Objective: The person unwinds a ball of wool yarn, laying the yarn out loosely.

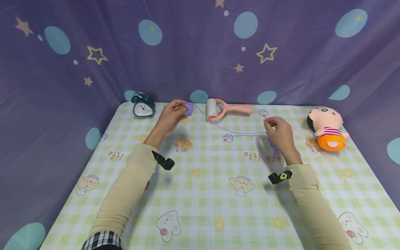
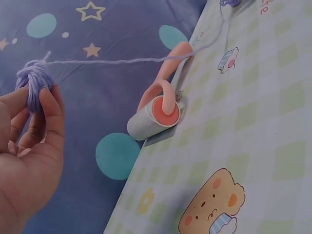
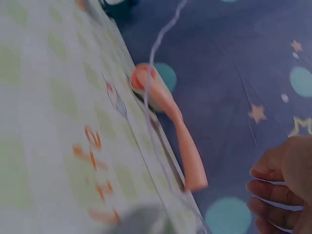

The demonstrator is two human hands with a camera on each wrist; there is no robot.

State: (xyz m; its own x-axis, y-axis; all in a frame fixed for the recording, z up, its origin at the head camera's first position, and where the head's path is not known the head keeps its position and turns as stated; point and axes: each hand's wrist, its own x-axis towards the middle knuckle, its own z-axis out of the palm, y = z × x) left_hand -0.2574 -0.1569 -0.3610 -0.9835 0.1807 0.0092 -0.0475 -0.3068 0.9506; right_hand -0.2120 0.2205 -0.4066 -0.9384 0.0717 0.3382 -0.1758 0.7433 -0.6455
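Note:
My left hand [image 1: 173,114] pinches a small wound bundle of lilac yarn [image 2: 34,80] between thumb and fingers, held up near the back of the table. A single yarn strand [image 2: 112,61] runs from the bundle, sags past the lint roller, and reaches across to the right side. There, more lilac yarn [image 1: 273,147] shows just below my right hand [image 1: 280,135], partly hidden by it. In the right wrist view the right hand's fingers are loosely bent, with no yarn seen between them. The strand passes apart from these fingers in that view.
A lint roller with a pink handle [image 1: 239,109] lies at the table's back edge, between the hands. The dark green alarm clock [image 1: 143,107] stands at the back left. A plush doll [image 1: 328,126] lies at the right. A patterned curtain [image 1: 200,52] rises behind the checked tablecloth [image 1: 200,194].

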